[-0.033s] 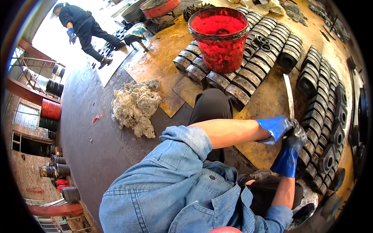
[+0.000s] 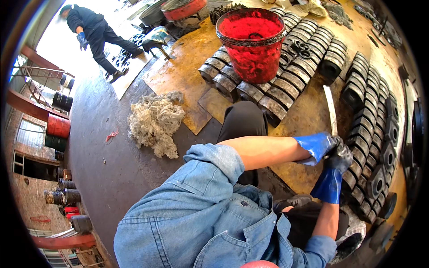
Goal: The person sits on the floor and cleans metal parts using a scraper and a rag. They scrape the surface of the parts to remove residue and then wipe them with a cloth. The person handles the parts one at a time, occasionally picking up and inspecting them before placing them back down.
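Note:
Both my hands wear blue gloves with black palms and meet at the right. My left hand [image 2: 318, 146] reaches across my knee, and my right hand [image 2: 338, 157] comes up from below. They close together on the lower end of a long pale flat strip [image 2: 330, 109]. The strip lies over the rusty floor plate [image 2: 308, 116], pointing away from me. Exactly how the fingers grip it is hidden. A row of dark round metal parts [image 2: 371, 134] runs just right of my hands.
A red bucket [image 2: 252, 42] stands on another row of dark metal parts [image 2: 268, 96] ahead. A heap of grey cotton waste [image 2: 154, 123] lies to the left. Another person [image 2: 96, 31] bends over at the far left, and red drums [image 2: 58, 126] stand by the wall.

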Action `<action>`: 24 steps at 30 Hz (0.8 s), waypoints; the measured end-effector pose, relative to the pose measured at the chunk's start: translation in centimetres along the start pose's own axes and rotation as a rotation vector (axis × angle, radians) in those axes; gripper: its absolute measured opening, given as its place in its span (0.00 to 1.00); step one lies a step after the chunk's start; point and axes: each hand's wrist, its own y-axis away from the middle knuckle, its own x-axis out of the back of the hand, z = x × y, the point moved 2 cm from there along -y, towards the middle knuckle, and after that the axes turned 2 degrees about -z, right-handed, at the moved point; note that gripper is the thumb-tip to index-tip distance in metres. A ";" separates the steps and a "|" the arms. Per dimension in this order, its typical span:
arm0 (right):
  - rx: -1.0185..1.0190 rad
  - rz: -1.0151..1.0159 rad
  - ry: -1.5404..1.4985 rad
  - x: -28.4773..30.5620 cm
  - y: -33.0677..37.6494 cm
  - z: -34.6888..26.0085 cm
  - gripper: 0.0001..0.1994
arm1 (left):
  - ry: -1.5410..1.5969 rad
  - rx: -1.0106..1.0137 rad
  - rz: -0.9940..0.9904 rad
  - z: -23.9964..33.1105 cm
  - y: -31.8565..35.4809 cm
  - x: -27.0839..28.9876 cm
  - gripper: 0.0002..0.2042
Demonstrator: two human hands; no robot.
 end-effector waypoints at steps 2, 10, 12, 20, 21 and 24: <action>-0.001 -0.001 0.114 -0.7 0.8 1.0 0.11 | 0.315 0.287 -0.028 2.2 0.4 0.1 0.13; -0.113 -0.222 0.107 1.2 0.6 -1.1 0.15 | -0.784 -0.128 -0.110 4.4 1.5 2.0 0.09; -0.131 -0.253 0.140 1.1 1.1 0.2 0.15 | -0.736 -0.040 -0.174 8.1 1.7 2.7 0.16; -0.058 -0.035 -0.081 4.5 0.4 0.0 0.15 | -0.567 -0.019 0.140 7.8 -1.8 7.2 0.08; -0.042 -0.046 -0.062 5.0 0.2 0.0 0.16 | -0.505 -0.005 0.180 7.5 -2.4 7.7 0.08; -0.042 0.050 -0.067 6.8 0.4 0.7 0.15 | -0.347 0.035 0.260 6.5 -4.7 9.3 0.09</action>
